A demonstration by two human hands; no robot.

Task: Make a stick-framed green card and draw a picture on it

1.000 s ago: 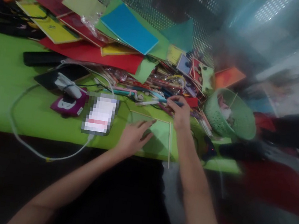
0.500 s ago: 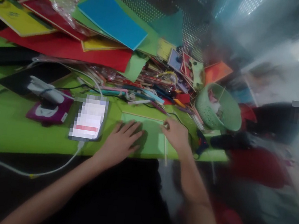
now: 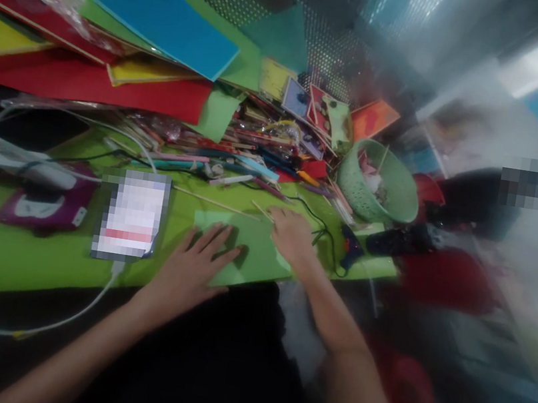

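A light green sheet of paper [image 3: 257, 247] lies near the table's front edge. My left hand [image 3: 194, 261] rests on its left part, fingers spread. Over the sheet's upper right corner is my right hand [image 3: 291, 235], its fingers closed on a thin wooden stick [image 3: 261, 210] that points up and left. Another thin stick [image 3: 213, 200] lies on the green table just beyond the sheet's far edge. The fingertips of my right hand are partly hidden by the hand itself.
A phone [image 3: 130, 214] with a white cable lies left of my hands, beside a purple box [image 3: 46, 202]. Behind are coloured sheets [image 3: 168, 15], pens and sticks. A green basket [image 3: 377, 184] and what looks like a glue gun [image 3: 350, 249] with its cord are at right.
The stick in my right hand has swung from pointing toward me to pointing up and left. The stick along the sheet's far edge now lies farther left, off the sheet. The view has shifted right.
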